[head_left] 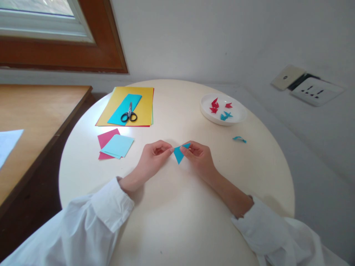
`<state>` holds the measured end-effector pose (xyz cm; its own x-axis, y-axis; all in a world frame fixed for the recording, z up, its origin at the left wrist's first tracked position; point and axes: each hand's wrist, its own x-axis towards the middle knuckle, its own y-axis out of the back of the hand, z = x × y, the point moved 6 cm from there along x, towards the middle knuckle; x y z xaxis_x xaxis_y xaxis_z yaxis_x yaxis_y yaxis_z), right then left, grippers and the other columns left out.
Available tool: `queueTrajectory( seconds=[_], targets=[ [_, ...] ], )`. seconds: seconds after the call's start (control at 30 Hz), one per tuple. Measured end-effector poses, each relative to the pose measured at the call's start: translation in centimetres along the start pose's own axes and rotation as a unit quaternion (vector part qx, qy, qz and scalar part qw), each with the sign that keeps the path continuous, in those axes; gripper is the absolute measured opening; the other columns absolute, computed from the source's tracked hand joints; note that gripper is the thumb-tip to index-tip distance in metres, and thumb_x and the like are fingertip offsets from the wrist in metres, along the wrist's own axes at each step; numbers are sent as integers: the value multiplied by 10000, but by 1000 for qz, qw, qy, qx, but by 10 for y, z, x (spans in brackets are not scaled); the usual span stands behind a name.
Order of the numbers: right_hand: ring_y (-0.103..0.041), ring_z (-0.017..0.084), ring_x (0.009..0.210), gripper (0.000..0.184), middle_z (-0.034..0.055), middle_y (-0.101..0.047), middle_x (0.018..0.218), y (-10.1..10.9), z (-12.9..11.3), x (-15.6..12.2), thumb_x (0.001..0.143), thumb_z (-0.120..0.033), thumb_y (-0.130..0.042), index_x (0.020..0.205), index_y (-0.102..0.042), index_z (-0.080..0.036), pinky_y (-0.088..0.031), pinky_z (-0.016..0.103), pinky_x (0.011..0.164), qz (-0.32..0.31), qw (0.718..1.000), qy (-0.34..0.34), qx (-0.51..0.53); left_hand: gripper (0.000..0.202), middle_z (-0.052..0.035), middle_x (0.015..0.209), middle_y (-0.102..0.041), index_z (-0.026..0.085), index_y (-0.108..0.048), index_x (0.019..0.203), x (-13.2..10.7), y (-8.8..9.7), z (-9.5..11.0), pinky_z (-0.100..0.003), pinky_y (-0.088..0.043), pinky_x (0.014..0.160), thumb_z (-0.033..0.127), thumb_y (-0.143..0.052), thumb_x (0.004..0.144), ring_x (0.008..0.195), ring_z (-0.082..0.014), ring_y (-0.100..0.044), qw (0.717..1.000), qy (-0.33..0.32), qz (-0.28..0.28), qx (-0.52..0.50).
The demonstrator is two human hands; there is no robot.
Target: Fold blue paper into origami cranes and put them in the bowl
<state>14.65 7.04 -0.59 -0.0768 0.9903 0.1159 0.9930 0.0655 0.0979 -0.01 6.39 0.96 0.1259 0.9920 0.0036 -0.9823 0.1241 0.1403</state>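
Folded blue paper (179, 156), small and pointed. Sits between left grip (155, 155) and right grip (200, 157), over the middle of the round white tabletop (177, 214). Tapers to one tip aimed toward the near side and another toward the upper right. Unclear from this view whether resting on the surface or lifted off it.

In left grip, a pinch on the left corner of the paper, between thumb and fingertip, with the remaining fingers curled inward. In right grip, a pinch on the wider part, with the thumb laid across the front face and the other fingers bent behind. Around both forearms, loose white sleeves (111, 203).

Left of left grip, pink squares (107, 138) and pale blue squares (119, 144) in an overlapping pile. Farther back, a stack of larger sheets (146, 107), yellow uppermost. On the yellow, a slanted blue sheet (118, 112), and across that, scissors (130, 109) with black handles.

To the right and farther back, a shallow white dish (236, 109) with small folded red pieces (215, 105) and folded blue pieces (223, 117) inside. Just in front, a curled blue strip (239, 139).
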Motion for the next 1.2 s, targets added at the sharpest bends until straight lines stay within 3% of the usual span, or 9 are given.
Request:
queueTrajectory(
  seconds=[0.2, 0.4, 0.67, 1.07, 1.2],
  targets=[
    [-475, 101, 533, 237, -21, -574, 574, -3, 3, 0, 684, -400, -662, 625, -614, -177, -379, 244, 531, -24, 1000, -5, -17, 231, 22, 558, -530, 138, -588, 625, -1, 1, 1, -206, -351, 501, 340, -636, 728, 526, -81, -442, 1000, -4, 10, 4],
    [-489, 107, 542, 232, -20, -583, 567, -2, 6, 0, 687, -395, -660, 617, -621, -178, -397, 250, 549, -11, 1000, -11, -13, 241, 5, 595, -570, 139, -602, 648, 1, 1, -3, -211, -373, 516, 366, -635, 723, 550, -91, -479, 1000, 12, 9, -3],
    [-492, 114, 545, 224, -20, -578, 554, 4, 0, -2, 695, -368, -657, 579, -597, -186, -406, 263, 568, 36, 999, 16, -13, 219, -9, 616, -597, 140, -608, 643, -1, -13, -8, -227, -402, 535, 349, -651, 694, 577, -108, -504, 998, -8, -67, 0],
    [-494, 111, 533, 268, -22, -576, 541, 2, 2, -1, 686, -413, -664, 567, -598, -183, -408, 258, 546, 26, 999, 0, 30, 199, 10, 594, -503, 143, -565, 610, -5, -13, 1, -217, -335, 499, 305, -594, 722, 551, -91, -418, 996, -17, -90, 16],
    [-485, 104, 512, 289, -22, -584, 534, 4, 2, -1, 666, -437, -679, 559, -602, -180, -401, 248, 516, 32, 999, -8, 31, 258, 21, 574, -488, 148, -549, 614, -4, -14, -1, -215, -313, 475, 376, -602, 723, 524, -83, -400, 996, -7, -85, -2]
  ],
)
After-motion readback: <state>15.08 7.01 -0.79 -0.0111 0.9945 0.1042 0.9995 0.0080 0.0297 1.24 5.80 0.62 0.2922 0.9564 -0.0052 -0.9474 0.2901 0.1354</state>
